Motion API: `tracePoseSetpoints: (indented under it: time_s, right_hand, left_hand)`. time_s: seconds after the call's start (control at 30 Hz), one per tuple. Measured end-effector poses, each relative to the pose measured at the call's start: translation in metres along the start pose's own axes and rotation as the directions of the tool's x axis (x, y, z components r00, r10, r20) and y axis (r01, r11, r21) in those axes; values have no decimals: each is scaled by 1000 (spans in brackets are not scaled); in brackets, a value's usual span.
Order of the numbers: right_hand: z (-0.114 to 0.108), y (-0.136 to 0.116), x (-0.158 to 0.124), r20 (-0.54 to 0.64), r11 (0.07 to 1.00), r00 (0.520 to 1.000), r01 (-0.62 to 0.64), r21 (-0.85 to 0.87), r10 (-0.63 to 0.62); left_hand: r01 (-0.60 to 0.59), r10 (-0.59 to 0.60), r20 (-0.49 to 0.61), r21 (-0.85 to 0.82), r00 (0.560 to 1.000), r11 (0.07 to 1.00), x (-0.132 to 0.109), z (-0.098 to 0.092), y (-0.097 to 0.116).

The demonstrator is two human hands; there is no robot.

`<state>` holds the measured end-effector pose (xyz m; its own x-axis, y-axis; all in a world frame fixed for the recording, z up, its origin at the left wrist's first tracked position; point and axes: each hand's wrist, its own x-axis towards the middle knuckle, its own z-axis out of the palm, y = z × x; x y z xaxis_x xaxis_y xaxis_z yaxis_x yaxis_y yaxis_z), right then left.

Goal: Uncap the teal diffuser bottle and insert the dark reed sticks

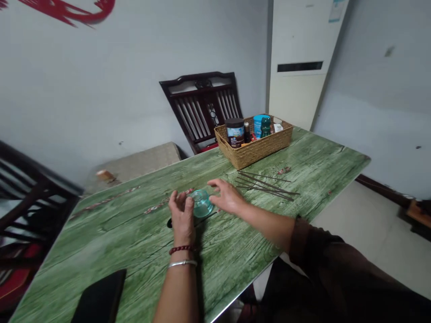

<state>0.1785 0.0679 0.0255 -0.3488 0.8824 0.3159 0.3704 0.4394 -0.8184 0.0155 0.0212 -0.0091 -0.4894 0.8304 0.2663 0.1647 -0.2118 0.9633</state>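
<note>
Sitting btwn fingers [180,200]: glass cup [202,203], prob.

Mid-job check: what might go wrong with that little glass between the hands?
The small teal glass sits between the left hand and right hand, neither clearly gripping it; a nudge might tip it. The thin dark sticks lie loose beyond the right hand and may get swept across the table.

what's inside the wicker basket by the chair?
Visible: dark-lidded jar, small brown bottle, blue tub, green bottle, white item. The basket wall hides their bases and anything lying flat.
</note>
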Motion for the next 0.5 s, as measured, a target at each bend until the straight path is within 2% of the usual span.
tracePoseSetpoints:
  time_s: [0.13, 0.2, 0.27, 0.37, 0.5]
  right_hand:
    - [-83, 3, -7, -106, 974, 986, 108, -200, -131]
    - [-124, 16, -17, -160, 935, 980, 55, -351, -118]
    - [-154, 32, -29, -163, 882, 986, -45, -468, -37]
    - [-172, 51, -49, -80, 823, 994, -107, -557, 75]
    - [-159, 60, -66, 62, 766, 983, -96, -636, 175]
  left_hand:
    - [-68, 52, 122, 130, 991, 989, 3, 3, -11]
    - [-100, 63, 177, 206, 982, 974, 5, 0, -13]
    - [-120, 69, 206, 247, 976, 962, 6, -2, -14]
    - [-107, 48, 222, 260, 974, 960, 7, -2, -14]
    - [-88, 21, 253, 258, 967, 962, 7, 0, -13]
